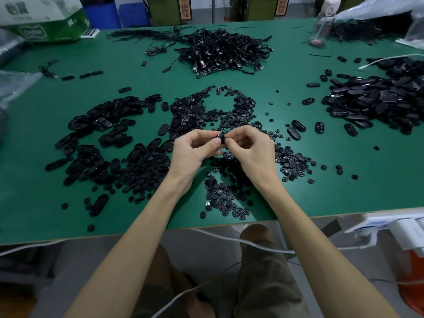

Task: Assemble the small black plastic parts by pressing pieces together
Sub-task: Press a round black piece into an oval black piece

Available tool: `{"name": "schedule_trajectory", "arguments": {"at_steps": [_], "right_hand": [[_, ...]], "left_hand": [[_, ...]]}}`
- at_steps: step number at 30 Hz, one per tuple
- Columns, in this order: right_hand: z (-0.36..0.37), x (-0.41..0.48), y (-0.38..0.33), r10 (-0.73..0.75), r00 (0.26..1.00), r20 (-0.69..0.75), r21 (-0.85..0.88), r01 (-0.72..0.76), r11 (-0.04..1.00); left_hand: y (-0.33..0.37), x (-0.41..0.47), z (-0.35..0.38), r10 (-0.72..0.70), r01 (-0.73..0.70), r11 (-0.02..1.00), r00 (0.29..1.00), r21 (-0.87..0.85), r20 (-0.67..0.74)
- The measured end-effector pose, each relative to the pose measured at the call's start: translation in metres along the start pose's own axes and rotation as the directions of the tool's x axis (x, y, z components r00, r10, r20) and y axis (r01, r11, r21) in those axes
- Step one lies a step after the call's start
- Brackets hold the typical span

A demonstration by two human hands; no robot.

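My left hand (195, 148) and my right hand (250, 150) meet above the middle of the green table (252, 72). Between their fingertips sits a small black plastic part (222, 139), mostly hidden; both hands pinch it with curled fingers. Under and around the hands lies a spread of small round black discs (220, 111). A pile of black oval shells (96, 143) is to the left, and another pile of oval pieces (378, 97) is at the right.
A heap of black cables (227, 53) lies at the back centre. A cardboard box (43, 19) stands back left, a clear bottle (322, 24) and plastic bags (378, 8) back right. White cables (229, 239) and a power strip (390, 226) hang off the near table edge.
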State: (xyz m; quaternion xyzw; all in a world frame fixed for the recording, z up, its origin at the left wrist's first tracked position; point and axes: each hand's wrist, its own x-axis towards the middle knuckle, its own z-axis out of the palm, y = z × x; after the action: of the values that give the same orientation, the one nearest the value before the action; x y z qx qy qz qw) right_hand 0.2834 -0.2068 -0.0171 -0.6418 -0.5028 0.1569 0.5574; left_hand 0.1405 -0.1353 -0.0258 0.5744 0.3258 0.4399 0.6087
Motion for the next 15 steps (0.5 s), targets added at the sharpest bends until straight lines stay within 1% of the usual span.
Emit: {"name": "schedule_trajectory", "arguments": {"at_steps": [7, 12, 15], "right_hand": [[0.0003, -0.0004, -0.0004, -0.035, 0.999, -0.001, -0.046, 0.035, 0.998], [0.0056, 0.0002, 0.0048, -0.146, 0.989, 0.020, -0.166, 0.147, 0.975], [0.0094, -0.0010, 0.0072, -0.209, 0.977, 0.052, -0.201, 0.215, 0.956]], "left_hand": [[-0.0013, 0.0005, -0.0004, 0.007, -0.008, 1.000, 1.000, 0.023, 0.006], [-0.0042, 0.0021, -0.0013, 0.012, -0.011, 0.999, 1.000, 0.051, -0.009], [-0.0052, 0.0024, -0.0017, 0.016, -0.014, 0.999, 0.999, 0.045, -0.042]]}}
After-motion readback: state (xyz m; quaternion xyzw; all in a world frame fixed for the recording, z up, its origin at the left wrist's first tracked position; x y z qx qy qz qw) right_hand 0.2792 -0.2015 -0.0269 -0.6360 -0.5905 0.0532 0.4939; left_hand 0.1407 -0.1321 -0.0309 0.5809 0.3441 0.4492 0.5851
